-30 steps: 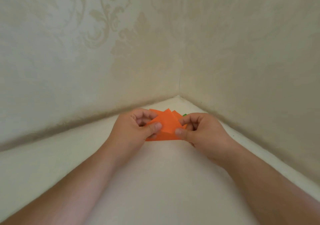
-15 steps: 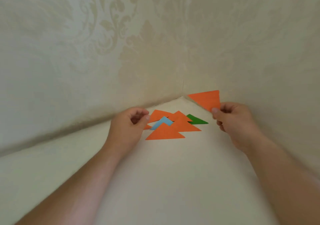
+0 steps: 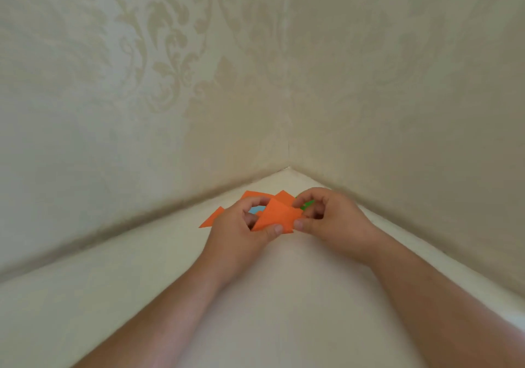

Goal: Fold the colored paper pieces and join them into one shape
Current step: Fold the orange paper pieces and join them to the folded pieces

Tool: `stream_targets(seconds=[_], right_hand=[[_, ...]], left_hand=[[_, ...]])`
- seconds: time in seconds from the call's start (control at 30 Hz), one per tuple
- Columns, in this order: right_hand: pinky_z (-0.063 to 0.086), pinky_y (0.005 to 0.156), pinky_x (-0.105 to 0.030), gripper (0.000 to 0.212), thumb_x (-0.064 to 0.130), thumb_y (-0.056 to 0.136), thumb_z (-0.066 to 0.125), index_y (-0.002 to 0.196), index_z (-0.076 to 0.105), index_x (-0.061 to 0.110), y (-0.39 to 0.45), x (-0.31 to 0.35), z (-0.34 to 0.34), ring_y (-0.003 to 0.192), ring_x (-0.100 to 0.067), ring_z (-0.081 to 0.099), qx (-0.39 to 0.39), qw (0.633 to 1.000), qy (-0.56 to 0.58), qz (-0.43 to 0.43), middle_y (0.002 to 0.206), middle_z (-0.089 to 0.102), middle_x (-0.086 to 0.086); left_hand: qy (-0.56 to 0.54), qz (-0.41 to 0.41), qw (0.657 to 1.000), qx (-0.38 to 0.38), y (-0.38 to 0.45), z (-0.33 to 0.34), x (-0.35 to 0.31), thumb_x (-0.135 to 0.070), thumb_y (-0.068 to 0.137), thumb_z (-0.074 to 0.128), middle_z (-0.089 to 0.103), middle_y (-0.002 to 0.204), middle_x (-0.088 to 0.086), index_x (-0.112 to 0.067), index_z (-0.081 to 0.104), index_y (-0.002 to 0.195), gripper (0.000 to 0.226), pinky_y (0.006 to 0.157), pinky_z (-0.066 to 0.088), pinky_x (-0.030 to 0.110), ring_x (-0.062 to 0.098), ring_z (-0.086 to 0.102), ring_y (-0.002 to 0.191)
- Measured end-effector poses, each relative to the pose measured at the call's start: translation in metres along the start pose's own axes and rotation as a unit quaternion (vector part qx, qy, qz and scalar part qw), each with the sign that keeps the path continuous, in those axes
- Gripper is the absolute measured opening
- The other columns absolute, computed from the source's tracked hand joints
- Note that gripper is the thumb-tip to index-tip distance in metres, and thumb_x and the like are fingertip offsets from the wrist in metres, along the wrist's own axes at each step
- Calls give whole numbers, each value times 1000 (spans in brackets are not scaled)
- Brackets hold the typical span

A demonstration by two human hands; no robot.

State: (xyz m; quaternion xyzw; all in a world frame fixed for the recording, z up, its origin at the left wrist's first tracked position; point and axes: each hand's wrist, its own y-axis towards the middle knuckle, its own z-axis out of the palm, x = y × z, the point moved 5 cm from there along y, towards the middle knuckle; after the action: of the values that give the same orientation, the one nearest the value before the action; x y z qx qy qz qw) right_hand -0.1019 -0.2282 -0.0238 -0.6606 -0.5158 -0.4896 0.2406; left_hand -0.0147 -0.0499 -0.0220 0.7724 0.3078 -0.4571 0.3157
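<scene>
A folded orange paper piece [image 3: 277, 216] is held between both hands just above the white surface, near the wall corner. My left hand [image 3: 240, 225] pinches its lower left edge with thumb and fingers. My right hand [image 3: 326, 220] pinches its right corner. Behind and under the hands lie more folded orange triangles [image 3: 211, 218], partly hidden. A sliver of a blue piece [image 3: 253, 210] shows through my left fingers. A bit of a green piece [image 3: 306, 205] peeks out by my right fingers.
The white surface [image 3: 270, 296] runs into a corner where two patterned cream walls [image 3: 289, 98] meet just beyond the papers. Both forearms reach in from the lower edge.
Half a second ago my right hand held an orange triangle up to the right, left hand by the pile. Now both hands have come together on one orange piece over the pile.
</scene>
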Motion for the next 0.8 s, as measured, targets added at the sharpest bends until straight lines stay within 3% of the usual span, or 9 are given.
stream_targets(seconds=[0.2, 0.3, 0.4, 0.53, 0.6, 0.7, 0.8], right_hand=[[38, 60, -32, 27, 9, 95, 65, 87, 69, 35, 8, -34, -48, 64, -15, 45, -75, 996, -36, 20, 70, 55, 0], [38, 60, -32, 33, 10, 100, 55, 94, 65, 40, 9, -49, -52, 64, -14, 44, -64, 997, -35, 35, 70, 52, 6], [41, 61, -33, 27, 16, 100, 52, 104, 61, 41, 6, -56, -43, 62, -11, 47, -42, 996, -57, 59, 68, 55, 13], [45, 75, -32, 25, 16, 92, 57, 92, 64, 39, 7, -52, -40, 85, -14, 57, -65, 968, -235, 53, 89, 59, 9], [40, 84, -28, 25, 17, 93, 57, 103, 65, 38, 1, -43, -37, 102, -21, 53, -90, 931, -353, 30, 103, 53, 6], [45, 89, -36, 22, 34, 98, 54, 117, 64, 36, -21, -30, -34, 111, -23, 45, -151, 891, -429, 2, 120, 50, 5], [47, 92, -40, 41, 51, 96, 35, 130, 56, 40, -46, -22, -24, 125, -23, 42, -85, 876, -474, -14, 139, 41, 11]], left_hand=[[15, -4, 998, -62, 3, -5, 17, -17, 89, 79, 75, 87, -14, -36, 68, 108, 29, 77, 46, 16, -2, 65, 77], [147, 74, 985, -51, 4, 4, 15, -23, 91, 73, 67, 97, -18, -37, 71, 108, 22, 81, 42, 11, -4, 59, 91], [297, 135, 945, 10, 1, 21, 10, -45, 91, 64, 57, 117, -20, -38, 67, 119, 28, 98, 38, 16, -2, 47, 113], [415, 177, 892, 32, -3, 35, 6, -52, 93, 43, 62, 119, -13, -34, 67, 120, 40, 99, 43, 29, 13, 53, 114], [434, 194, 880, 11, -7, 37, 5, -43, 93, 44, 66, 111, -11, -32, 71, 112, 35, 90, 48, 31, 17, 59, 104], [446, 217, 868, -35, -17, 35, 0, -31, 86, 55, 64, 99, -10, -32, 74, 99, 23, 77, 51, 32, 18, 62, 95], [442, 207, 871, -55, -36, 29, -8, -31, 81, 60, 63, 102, -10, -35, 74, 99, 23, 79, 53, 32, 18, 58, 101]])
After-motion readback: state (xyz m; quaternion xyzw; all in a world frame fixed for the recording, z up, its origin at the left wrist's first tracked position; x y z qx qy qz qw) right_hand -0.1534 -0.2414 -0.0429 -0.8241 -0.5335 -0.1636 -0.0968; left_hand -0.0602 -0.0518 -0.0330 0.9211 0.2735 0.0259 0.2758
